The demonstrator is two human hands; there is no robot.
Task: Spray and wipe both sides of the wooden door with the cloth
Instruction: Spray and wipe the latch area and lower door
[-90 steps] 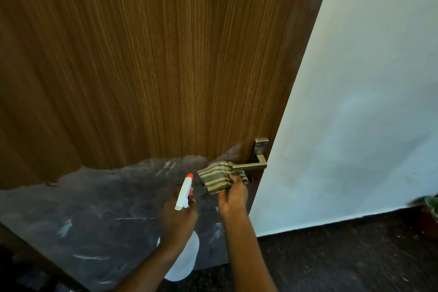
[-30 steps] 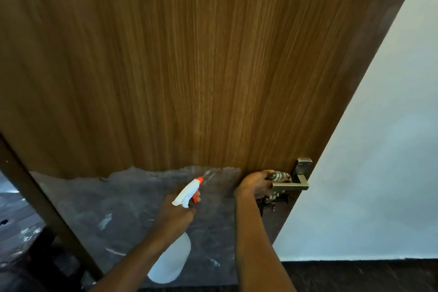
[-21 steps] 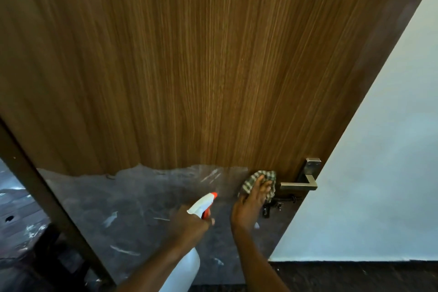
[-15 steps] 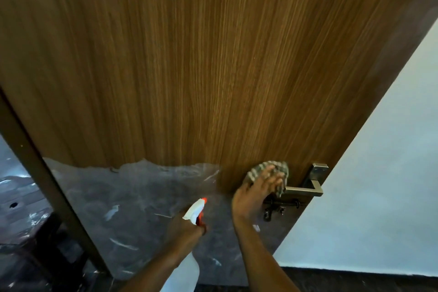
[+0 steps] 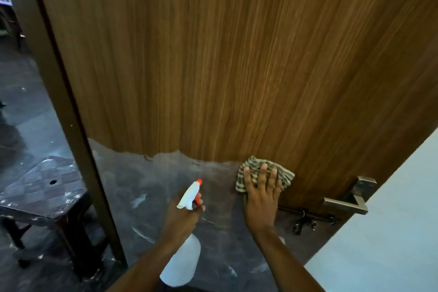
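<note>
The small striped green and cream cloth (image 5: 254,165) is soft and light. It will bunch up easily, so it is best held flat under the whole palm. The person's right hand (image 5: 260,197) lies spread on it, and its straight fingers push it flat on the big brown wooden door (image 5: 225,66). The cloth peeks out at 12 o'clock from that hand, low on the door, where bare wood meets a grey dusty cover. The silver metal door handle (image 5: 348,199) is near, at 4 o'clock from the cloth, not touching it. The left hand (image 5: 183,214) is curled round the neck of the white plastic spray bottle with the orange tip (image 5: 182,261), at 9 o'clock from the right hand. The bottle looks light and a bit slippery. The door is hard and may swing if pushed.
</note>
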